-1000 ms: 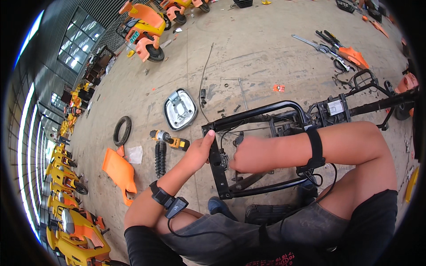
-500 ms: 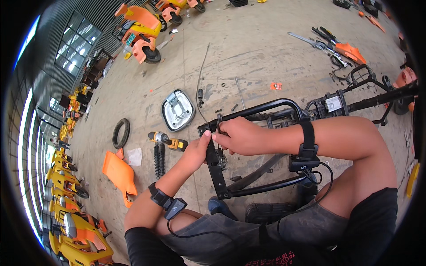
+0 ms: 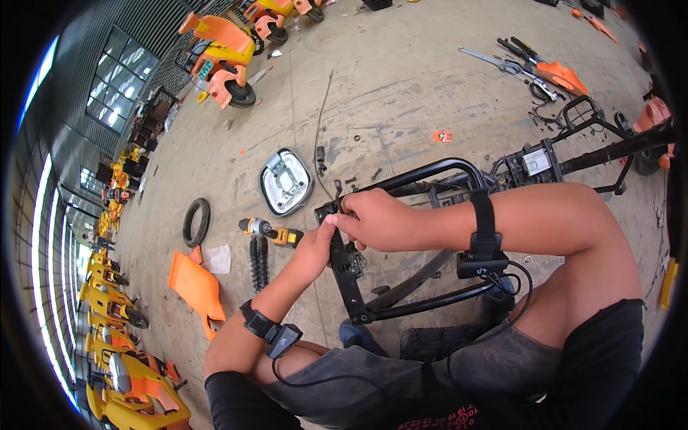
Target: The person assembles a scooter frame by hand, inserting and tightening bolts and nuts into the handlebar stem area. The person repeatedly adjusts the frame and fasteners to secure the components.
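Glossy metal frame [image 3: 430, 303], matt concrete floor [image 3: 401, 79]

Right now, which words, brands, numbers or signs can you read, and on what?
Dark shirt: red printed numerals, not copied here.
Green plate on the orange-and-yellow scooter: too small to read.
Left wrist box, right wrist box: white marks, too small.
Orange packet on the floor: too small.

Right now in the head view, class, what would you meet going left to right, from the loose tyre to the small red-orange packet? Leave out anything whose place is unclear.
Loose black tyre, dark coil springs, left hand, right hand, small red-orange packet.
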Demonstrator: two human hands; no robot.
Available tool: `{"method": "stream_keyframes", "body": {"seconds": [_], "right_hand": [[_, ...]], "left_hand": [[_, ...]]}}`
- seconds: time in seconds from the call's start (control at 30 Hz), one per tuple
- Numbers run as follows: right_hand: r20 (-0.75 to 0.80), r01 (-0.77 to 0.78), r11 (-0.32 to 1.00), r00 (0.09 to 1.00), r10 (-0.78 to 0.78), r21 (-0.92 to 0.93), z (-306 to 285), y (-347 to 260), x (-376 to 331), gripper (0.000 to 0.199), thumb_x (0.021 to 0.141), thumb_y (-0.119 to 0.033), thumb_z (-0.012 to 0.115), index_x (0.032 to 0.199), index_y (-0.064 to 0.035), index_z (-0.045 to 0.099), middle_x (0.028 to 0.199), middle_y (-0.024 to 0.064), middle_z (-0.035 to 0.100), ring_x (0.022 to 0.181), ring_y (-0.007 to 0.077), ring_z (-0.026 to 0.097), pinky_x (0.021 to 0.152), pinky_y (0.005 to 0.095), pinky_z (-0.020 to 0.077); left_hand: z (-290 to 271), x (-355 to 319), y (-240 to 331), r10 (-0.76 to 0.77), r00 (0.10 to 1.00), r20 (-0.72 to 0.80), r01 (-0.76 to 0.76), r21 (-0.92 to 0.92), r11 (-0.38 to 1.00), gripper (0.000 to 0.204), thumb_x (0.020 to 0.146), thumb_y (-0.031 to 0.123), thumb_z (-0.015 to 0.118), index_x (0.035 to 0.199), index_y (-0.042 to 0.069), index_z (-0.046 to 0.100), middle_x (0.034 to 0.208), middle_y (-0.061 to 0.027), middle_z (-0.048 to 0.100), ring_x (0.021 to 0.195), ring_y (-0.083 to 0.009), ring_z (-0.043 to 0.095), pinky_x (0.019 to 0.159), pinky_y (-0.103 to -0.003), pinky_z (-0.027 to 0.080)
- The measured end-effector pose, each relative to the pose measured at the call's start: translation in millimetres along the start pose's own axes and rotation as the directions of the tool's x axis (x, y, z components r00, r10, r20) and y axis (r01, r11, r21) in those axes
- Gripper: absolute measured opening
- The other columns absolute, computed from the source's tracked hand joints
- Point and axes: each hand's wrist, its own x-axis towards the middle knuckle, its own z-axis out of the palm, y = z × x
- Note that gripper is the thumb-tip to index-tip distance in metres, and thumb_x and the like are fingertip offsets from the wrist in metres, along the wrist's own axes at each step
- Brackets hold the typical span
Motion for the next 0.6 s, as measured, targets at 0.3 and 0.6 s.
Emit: {"method": "stream_keyframes", "body": {"seconds": [0.3,0.6], "right_hand": [[0.015,0.335,0.865,0.934,-0.356,-0.373,0.1,6.4,-7.1,0.032,0.095,-0.027,0.059,0.087,0.0032,0.061,0.072,0.0249,0.064,0.070,0.0451,0.064,0.066,0.0517,0.0512],[0.612,0.676,0.547,0.717,-0.334,-0.494,-4.0,8.1,-28.6,0.020,0.083,-0.015,0.064,0.093,-0.0030,0.052,0.073,0.0147,0.062,0.066,0.0387,0.065,0.056,0.0499,0.0495]], "left_hand": [[0.5,-0.5,-1.4,0.025,1.000,-0.009,-0.025,-0.008,1.000,0.080,0.101,0.069,0.031,0.091,-0.002,0.067,0.068,-0.0086,0.060,0.060,-0.0172,0.058,0.058,-0.031,0.046],[-1.1,-1.5,6.9,0.015,1.000,-0.017,-0.015,0.039,0.999,0.080,0.101,0.066,0.035,0.076,-0.004,0.062,0.065,-0.0106,0.060,0.060,-0.0198,0.059,0.061,-0.034,0.048]]}}
